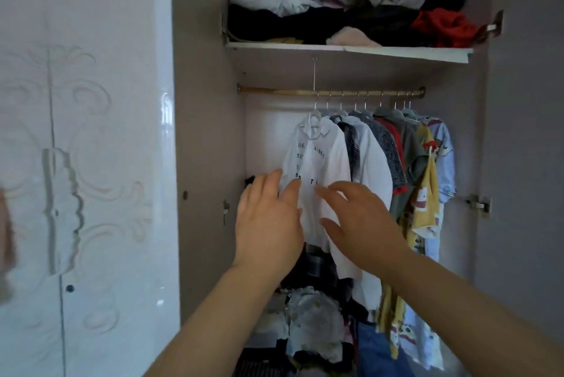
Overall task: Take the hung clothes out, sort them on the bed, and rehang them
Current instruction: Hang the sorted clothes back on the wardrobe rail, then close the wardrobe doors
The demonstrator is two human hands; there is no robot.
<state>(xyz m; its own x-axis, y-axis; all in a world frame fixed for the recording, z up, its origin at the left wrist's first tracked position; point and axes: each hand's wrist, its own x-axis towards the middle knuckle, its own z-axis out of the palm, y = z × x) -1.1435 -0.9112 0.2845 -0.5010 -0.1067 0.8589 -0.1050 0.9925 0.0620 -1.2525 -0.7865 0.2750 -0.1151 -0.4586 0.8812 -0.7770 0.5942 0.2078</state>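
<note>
Open wardrobe (207, 132), shirts (369, 163) on rail (290, 91), crammed shelf (335, 49)

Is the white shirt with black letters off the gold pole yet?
No, the white shirt with black letters hangs from the gold metal pole inside the wardrobe.

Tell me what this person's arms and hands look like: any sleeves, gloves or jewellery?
The left hand and right hand are bare: no gloves, and no rings or bracelets that I can make out. The left forearm and right forearm are bare too, with no sleeve, watch or band showing up to the picture's edge.
</note>
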